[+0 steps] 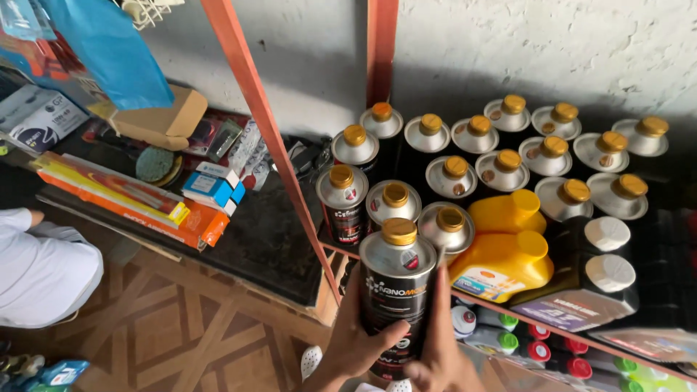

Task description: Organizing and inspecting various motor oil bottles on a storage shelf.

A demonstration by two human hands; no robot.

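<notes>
Black can with a gold cap, held up in front of the shelf

Both hands are wrapped around the can [397,297]: the left hand [353,347] has its thumb across the lower front, and the right hand [441,341] is closed along the right side. It stands upright, long axis pretty much vertical, cap up and tipped slightly away, just in front of the shelf edge [508,308]. Right behind it sit rows of matching cans [501,156] and two yellow jugs [504,250].
</notes>
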